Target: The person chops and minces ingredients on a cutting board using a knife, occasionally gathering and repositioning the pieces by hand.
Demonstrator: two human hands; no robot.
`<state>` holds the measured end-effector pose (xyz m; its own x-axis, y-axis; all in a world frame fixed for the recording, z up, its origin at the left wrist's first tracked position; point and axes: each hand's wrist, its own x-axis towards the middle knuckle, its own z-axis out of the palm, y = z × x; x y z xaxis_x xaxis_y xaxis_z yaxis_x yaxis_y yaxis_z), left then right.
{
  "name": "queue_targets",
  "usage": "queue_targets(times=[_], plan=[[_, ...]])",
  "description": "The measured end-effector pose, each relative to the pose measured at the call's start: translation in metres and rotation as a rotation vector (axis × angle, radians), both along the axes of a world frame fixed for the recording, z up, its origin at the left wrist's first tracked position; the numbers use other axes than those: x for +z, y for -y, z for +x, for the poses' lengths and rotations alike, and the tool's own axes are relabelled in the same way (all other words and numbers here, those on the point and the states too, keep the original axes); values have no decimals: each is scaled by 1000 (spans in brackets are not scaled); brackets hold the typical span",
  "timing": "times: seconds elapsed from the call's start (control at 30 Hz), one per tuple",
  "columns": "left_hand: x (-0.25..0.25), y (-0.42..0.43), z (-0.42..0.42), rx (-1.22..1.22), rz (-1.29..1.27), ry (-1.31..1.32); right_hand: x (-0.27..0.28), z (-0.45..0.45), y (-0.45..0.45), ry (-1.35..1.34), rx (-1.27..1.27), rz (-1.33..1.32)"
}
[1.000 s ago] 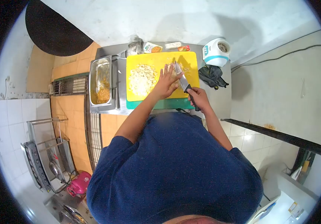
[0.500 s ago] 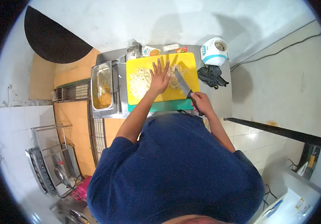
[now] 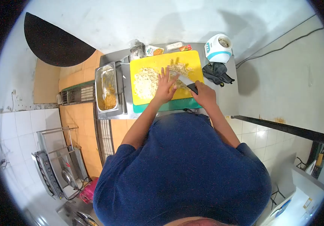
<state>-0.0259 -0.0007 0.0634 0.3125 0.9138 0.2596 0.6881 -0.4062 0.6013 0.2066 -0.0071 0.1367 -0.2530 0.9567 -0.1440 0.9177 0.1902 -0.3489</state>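
Observation:
My right hand [image 3: 205, 94] is wrapped around the black handle of a kitchen knife [image 3: 184, 80]. The blade points up and left across the yellow cutting board [image 3: 139, 100]. My left hand [image 3: 165, 87] lies over the board with fingers stretched and spread, beside the blade's tip; whether it touches the blade I cannot tell. Left of that hand is a wide pile of pale chopped food [image 3: 145, 82]. A smaller chopped pile [image 3: 182, 69] lies above the blade. Beneath the yellow board, the edge of a green board [image 3: 169, 105] shows.
A steel pan [image 3: 97, 90] with orange-brown food stands at the left. Along the back lie a clear plastic bag [image 3: 137, 49], a printed packet [image 3: 154, 51] and a white pack [image 3: 174, 46]. At right are a white-and-blue appliance [image 3: 218, 49] and a black plastic bag [image 3: 217, 73].
The knife has tilted to a flatter angle, its tip now close to my left fingers. My right hand has moved up towards the board. My left hand sits slightly lower on it.

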Motion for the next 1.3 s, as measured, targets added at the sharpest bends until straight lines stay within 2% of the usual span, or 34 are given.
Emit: queue_targets(times=[0.17,0.27,0.43,0.63,0.83,1.0,1.1,1.23,1.3], plan=[[8,7,16,-145,-4,2,0,-1,1,-11,50,58],[6,8,20,-145,-14,-44,4,-1,2,-19,48,50],[2,3,19,-99,-21,-128,19,-2,4,17,14,-14],[-4,-6,7,-53,-11,-169,26,11,9,4,70,64],[-7,-15,-2,3,-44,-274,48,27,11,21,81,34],[-18,-23,-12,73,-120,-350,66,41,13,25,4,-17],[-23,-28,-15,100,-123,-27,67,51,11,-15,-64,-14],[-16,-26,8,251,-513,1060,52,54,9,-156,-151,-41],[-5,-25,12,314,-680,1600,34,51,7,-249,-188,-192]])
